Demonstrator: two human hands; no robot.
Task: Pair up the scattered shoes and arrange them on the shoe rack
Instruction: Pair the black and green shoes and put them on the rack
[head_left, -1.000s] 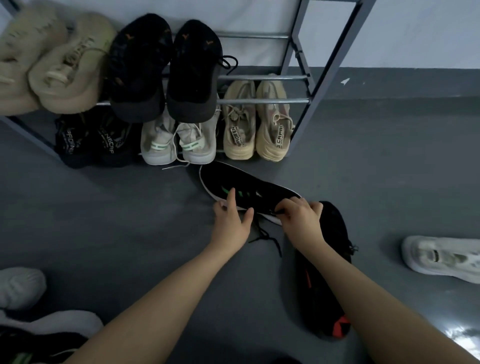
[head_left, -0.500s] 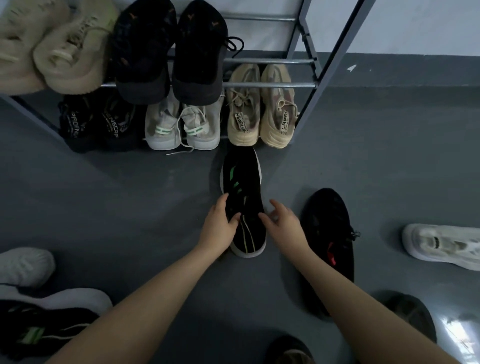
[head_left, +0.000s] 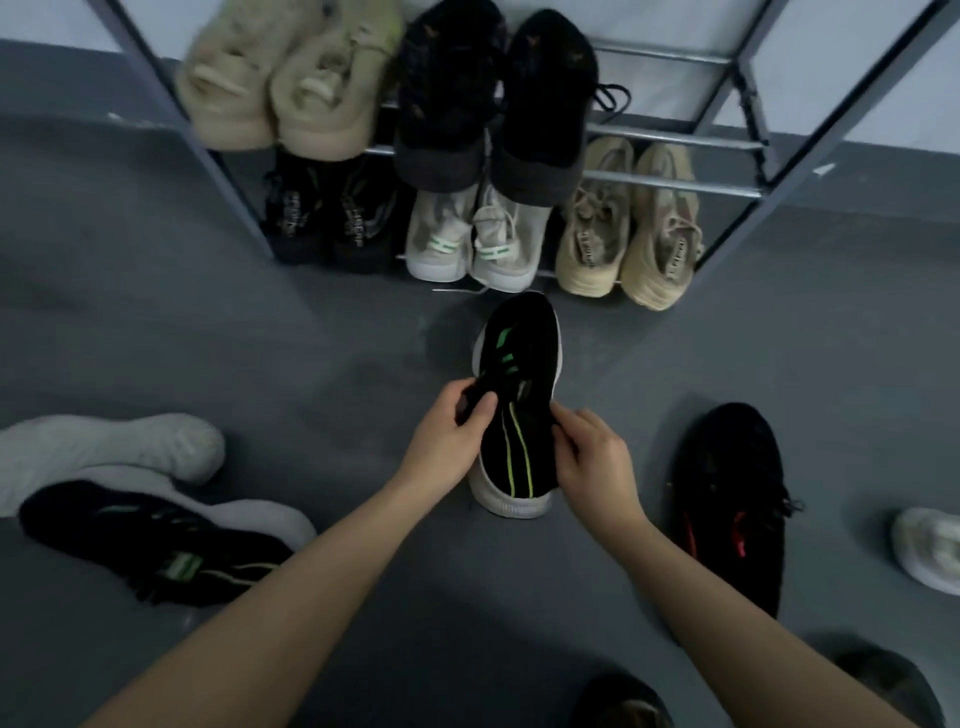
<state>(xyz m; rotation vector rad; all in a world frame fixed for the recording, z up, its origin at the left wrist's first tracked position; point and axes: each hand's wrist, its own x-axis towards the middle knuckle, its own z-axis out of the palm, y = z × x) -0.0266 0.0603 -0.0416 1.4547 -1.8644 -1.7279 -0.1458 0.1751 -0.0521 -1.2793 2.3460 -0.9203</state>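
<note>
A black sneaker with green stripes and a white sole (head_left: 519, 374) stands on the grey floor, toe toward the shoe rack (head_left: 670, 176). My left hand (head_left: 452, 441) pinches its black lace at the tongue. My right hand (head_left: 592, 462) grips the shoe's right side near the heel opening. A matching black and green sneaker (head_left: 156, 545) lies on its side at the left. The rack holds several pairs: beige and black ones on the upper rails, black, pale grey and tan ones below.
A black shoe with red marks (head_left: 732, 499) lies right of my hands. A white shoe (head_left: 930, 551) sits at the right edge, and a pale grey shoe (head_left: 104, 452) at the left. Dark shoes (head_left: 623, 701) show at the bottom edge.
The view has shifted left, bringing the matching sneaker into sight. My left hand has closed on the lace and my right hand has curled onto the shoe's side.
</note>
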